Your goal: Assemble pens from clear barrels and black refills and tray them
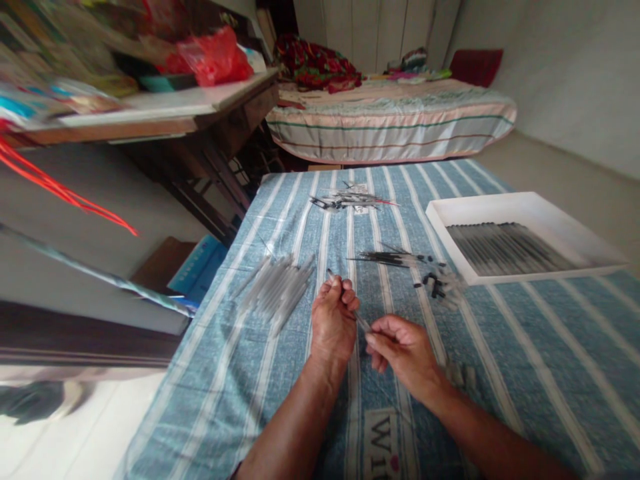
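Looked moderately bright overall, under soft, diffuse light of unclear source. Ran palest on the tiled floor [115, 443] at lower left, sank into deep shadow beneath the desk [150, 112], and glinted off the red plastic bag [223, 57]. Smeared heavily along the left edge; stretched the white box [480, 208] outward at right. Softened the translucent pen barrels [277, 287] to hazy streaks, with faint shading along creases in the striped tablecloth [200, 400].
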Tool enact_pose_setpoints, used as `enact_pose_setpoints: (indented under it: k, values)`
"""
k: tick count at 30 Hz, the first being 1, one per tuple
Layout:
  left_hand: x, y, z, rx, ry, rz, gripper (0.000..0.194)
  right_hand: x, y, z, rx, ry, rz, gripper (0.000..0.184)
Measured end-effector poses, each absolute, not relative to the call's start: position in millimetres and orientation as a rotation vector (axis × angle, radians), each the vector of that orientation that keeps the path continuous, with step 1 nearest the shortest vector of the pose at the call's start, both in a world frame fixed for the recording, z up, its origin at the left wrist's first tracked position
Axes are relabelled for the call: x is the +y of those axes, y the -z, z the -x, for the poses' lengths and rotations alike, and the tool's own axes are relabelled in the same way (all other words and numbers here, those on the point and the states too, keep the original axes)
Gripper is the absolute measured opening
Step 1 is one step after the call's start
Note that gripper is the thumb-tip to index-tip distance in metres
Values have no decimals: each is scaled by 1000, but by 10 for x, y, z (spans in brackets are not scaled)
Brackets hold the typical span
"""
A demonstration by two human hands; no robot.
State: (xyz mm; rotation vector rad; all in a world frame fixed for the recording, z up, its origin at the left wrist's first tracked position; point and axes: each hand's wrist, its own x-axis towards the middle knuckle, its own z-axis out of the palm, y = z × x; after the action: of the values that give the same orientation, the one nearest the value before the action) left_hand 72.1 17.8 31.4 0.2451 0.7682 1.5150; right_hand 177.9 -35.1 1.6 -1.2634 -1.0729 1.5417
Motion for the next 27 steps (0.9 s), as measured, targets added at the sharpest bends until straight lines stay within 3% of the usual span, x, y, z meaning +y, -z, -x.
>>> enact_pose_setpoints:
  k: [12,17,22,27]
  values:
    - [226,-281,-772,931,-1559,-305,16,-321,22,-1628,-1035,-1451,1245,12]
    - [235,-333,-727,948,-1506,-305,13,-153,-30,-1665,-1117,-1559,1299,10]
    - [198,-374,-779,1006,-1378,-376,9,-7,-143,-1804,-1487,-1216,1238,8]
    - [210,-419,-726,1188,-1331,-721,27,77,-246,-2142,-1643,-1003,1337,13]
